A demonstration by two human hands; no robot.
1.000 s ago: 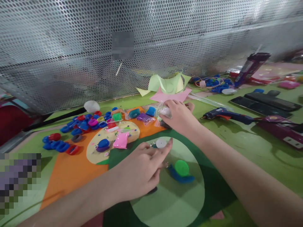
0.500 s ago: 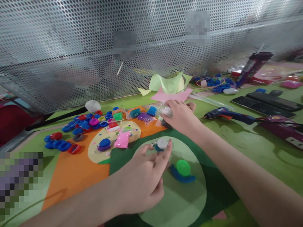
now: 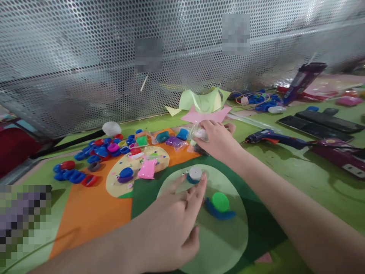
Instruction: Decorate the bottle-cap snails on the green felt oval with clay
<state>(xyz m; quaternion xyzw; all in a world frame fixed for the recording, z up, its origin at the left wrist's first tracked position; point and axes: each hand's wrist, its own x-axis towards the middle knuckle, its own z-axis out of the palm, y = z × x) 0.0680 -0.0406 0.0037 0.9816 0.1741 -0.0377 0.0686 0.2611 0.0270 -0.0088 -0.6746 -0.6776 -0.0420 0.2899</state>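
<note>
My left hand point(image 3: 173, 222) is over the pale green paper oval point(image 3: 225, 243), fingers stretched apart. One fingertip lies at the edge of a white bottle cap point(image 3: 195, 173) set on a blue clay body with small eyes. To its right, a bright green cap point(image 3: 220, 202) rests on a curved blue clay strip point(image 3: 219, 215). Farther back, my right hand point(image 3: 218, 139) is closed on a clear plastic packet of white clay point(image 3: 200, 134); its fingertips are partly hidden. Dark green card point(image 3: 256, 228) lies under the oval.
Orange card point(image 3: 85, 213) carries a decorated cream oval point(image 3: 114, 186) with a pink clay packet point(image 3: 147, 168). Several bottle caps point(image 3: 99, 152) heap at the left. A glue gun point(image 3: 273, 139) lies right of my right arm, before a black phone-like slab point(image 3: 313, 128). Perforated metal point(image 3: 182, 45) stands behind.
My left hand has shifted slightly, its fingers spreading a little and uncovering more of the white cap's blue base. My right hand stays at the packet.
</note>
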